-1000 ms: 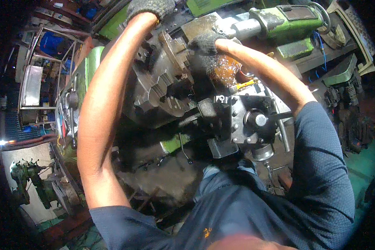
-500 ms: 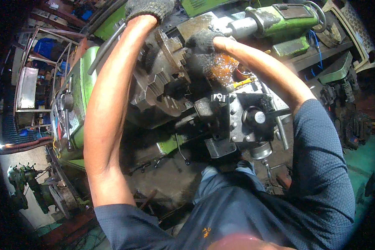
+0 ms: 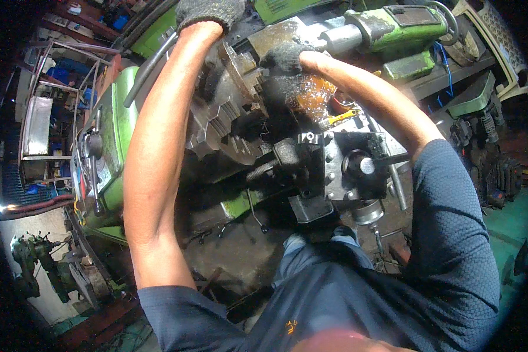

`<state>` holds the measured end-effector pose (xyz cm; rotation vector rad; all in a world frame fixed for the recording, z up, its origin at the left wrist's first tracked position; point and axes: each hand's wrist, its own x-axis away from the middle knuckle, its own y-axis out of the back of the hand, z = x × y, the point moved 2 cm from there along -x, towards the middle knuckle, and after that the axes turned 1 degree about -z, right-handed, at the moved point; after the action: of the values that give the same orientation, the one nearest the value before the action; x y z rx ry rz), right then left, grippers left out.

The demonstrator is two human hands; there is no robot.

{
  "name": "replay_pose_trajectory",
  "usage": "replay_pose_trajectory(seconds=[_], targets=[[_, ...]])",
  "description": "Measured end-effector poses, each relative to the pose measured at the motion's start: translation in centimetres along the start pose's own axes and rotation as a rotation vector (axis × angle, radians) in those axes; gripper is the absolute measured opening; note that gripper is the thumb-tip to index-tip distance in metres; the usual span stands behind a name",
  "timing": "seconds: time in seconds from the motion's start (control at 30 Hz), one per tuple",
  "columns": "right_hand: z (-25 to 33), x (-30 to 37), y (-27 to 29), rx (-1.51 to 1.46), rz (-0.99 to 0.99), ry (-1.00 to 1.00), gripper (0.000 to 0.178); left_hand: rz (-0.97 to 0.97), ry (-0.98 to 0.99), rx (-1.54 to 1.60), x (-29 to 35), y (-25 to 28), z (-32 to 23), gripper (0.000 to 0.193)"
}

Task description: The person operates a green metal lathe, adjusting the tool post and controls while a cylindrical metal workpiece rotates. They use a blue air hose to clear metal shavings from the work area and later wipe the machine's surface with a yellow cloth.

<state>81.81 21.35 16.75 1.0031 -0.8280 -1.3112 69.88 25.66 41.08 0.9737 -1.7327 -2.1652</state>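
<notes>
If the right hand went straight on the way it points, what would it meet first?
Probably the big metal chuck, near its upper part: the gloved right hand points left towards it. Depth is unclear from this view.

1. Left hand [image 3: 211, 13]: gloved in coarse grey knit cloth, matt.
2. Right hand [image 3: 284, 58]: gloved in darker knit cloth, equally rough.
3. Stepped chuck [image 3: 220, 114]: bare grey metal, dull, with brighter edges.
4. Bar [image 3: 149, 70]: smooth grey metal with a dull sheen.
5. Tailstock [image 3: 402, 32]: metal in worn green paint; its cylindrical spindle [image 3: 341, 40] is smooth, bright metal.
6. Tool post [image 3: 364, 141]: dark, scuffed metal, its round top knob [image 3: 366, 166] shiny.
7. Shirt [image 3: 452, 205]: dark cloth, finely textured.
</notes>
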Motion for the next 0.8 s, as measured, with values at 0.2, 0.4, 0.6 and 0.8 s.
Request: replay_pose_trajectory(seconds=[0.2, 0.4, 0.6, 0.8], targets=[[0.4, 0.0, 0.5, -0.016, 0.038, -0.015, 0.039, -0.051, -0.041, -0.003, 0.1, -0.4, 0.3, 0.026], [0.7, 0.3, 1.0, -0.017, 0.046, -0.019, 0.037, -0.043, -0.082, 0.004, 0.5, -0.3, -0.1, 0.025], [-0.4, -0.8, -0.6, 0.0, 0.045, 0.03, 0.034, -0.073, -0.237, 0.057, 3.9, 0.5, -0.6, 0.027], [0.9, 1.5, 2.1, -0.014, 0.021, -0.009, 0.037, -0.085, -0.832, 0.137, 12.0, 3.3, 7.5, 0.026]])
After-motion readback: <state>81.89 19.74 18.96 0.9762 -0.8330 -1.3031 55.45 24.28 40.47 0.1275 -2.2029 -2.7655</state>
